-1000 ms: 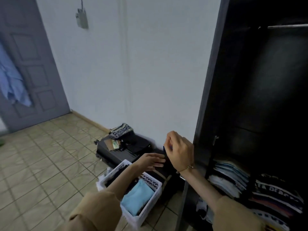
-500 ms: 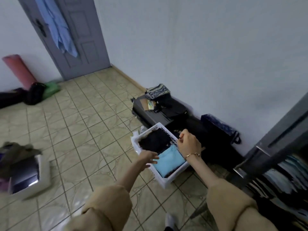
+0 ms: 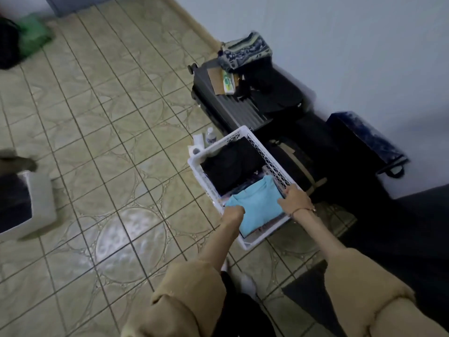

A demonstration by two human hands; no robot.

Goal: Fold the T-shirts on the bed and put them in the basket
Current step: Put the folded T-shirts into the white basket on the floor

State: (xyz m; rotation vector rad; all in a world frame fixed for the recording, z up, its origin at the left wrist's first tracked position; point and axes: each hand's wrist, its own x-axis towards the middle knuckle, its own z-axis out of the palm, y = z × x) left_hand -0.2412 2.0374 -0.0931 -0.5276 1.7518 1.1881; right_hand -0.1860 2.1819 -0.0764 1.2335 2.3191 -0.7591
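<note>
— Both grips are down at the white basket (image 3: 245, 138), low and right of centre in the frame. Her left hand (image 3: 233, 211) is curled shut at the near-left edge of the light blue T-shirt (image 3: 257, 205); whether it has cloth or the basket's rim pinched in it, I can't tell from here. Her right hand (image 3: 295, 199) lies on the right edge of that shirt against the lattice wall, fingers bent down, and I can't say it grips anything.

— Where are the shirts, then?

— Folded, inside the basket. The blue one lies in the near half, a black T-shirt (image 3: 230, 164) in the far half, with something patterned peeping from under the blue.

— How would that blue one handle?

— Light and limp, I'd judge. Soft knit, matte, no stiffness at all; lift it by one corner and the fold would likely slump open. Better taken flat from both side edges, or with a palm under the fold.

— And the basket?

— Rigid plastic, perforated sides, a smooth thick rim, rectangular. Looks light even loaded. The rim on the two long sides is the natural hold.

— Around it?

— Glossy patterned floor tiles (image 3: 109, 166), slick by the look, and a ribbed hard-shell dark suitcase (image 3: 226, 105) above the basket.
</note>
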